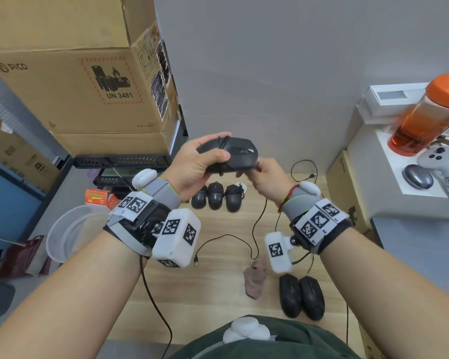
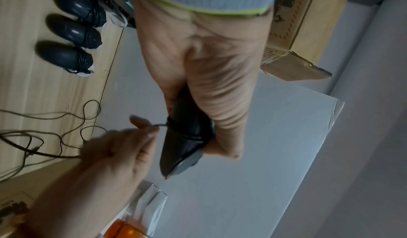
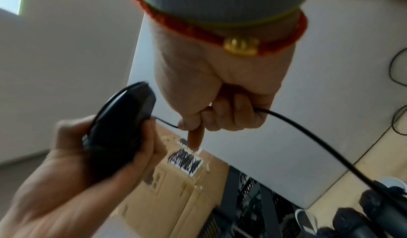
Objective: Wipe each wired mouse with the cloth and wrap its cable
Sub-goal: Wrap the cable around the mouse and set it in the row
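Observation:
My left hand (image 1: 200, 161) grips a black wired mouse (image 1: 233, 154) held up above the wooden table (image 1: 218, 281). Several turns of its thin cable (image 2: 187, 133) are wound round its body. My right hand (image 1: 262, 174) pinches that cable (image 3: 167, 122) taut just beside the mouse (image 3: 123, 128). Three black mice with wrapped cables (image 1: 217, 195) sit in a row at the table's far edge. Two more black mice (image 1: 302, 296) lie near me on the right, their cables loose. A crumpled brownish cloth (image 1: 255, 277) lies on the table between my arms.
Loose black cables (image 1: 254, 239) snake across the table's middle. A PICO cardboard box (image 1: 75, 86) stands at the far left on a black rack. At right, an orange bottle (image 1: 430, 112), a white controller (image 1: 441, 161) and a grey mouse (image 1: 417, 176) sit on a white box. A clear plastic tub (image 1: 70, 231) is at left.

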{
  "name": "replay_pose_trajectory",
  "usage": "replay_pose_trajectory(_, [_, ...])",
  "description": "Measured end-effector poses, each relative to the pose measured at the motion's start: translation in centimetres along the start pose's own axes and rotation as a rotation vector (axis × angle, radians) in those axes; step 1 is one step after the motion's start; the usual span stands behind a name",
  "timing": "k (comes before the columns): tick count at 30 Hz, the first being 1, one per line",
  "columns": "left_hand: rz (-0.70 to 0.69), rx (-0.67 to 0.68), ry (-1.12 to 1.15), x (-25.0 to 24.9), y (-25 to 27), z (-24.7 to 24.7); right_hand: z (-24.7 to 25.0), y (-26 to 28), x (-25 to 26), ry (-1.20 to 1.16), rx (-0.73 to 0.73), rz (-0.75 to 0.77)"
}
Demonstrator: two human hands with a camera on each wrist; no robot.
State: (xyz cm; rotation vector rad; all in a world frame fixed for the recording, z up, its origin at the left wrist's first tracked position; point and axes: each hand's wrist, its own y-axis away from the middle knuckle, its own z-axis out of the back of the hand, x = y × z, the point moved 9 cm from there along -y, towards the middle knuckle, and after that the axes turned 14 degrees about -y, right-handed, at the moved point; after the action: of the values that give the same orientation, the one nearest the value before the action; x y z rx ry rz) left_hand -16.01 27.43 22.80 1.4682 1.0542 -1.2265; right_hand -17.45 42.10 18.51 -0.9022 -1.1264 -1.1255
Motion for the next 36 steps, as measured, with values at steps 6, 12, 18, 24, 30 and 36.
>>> replay_pose_trajectory(6, [-0.008,-0.212,-0.157,0.5,-0.9,2.5,-4.2,1.9,2.4,0.098,0.197,0.044])
replay_pose_trajectory(12, [0.044,-0.221,-0.332,1.4,-0.7,3.6,-1.4,1.3,5.3,0.055,0.163,0.103])
replay_pose_trajectory(18, [0.124,0.041,-0.304,2.0,-0.1,0.9,0.4,0.0,6.2,-0.017,0.131,0.155])
replay_pose_trajectory(24, [0.133,0.253,-0.329,2.0,0.5,-1.2,1.8,-1.1,5.4,-0.178,0.042,0.114])
replay_pose_trajectory(30, [0.078,0.118,-0.040,1.0,0.3,-1.1,2.3,-1.2,2.1,-0.263,-0.050,0.028])
replay_pose_trajectory(36, [-0.016,-0.138,0.056,-0.1,-1.3,0.8,-1.3,0.5,0.9,-0.021,0.110,0.019])
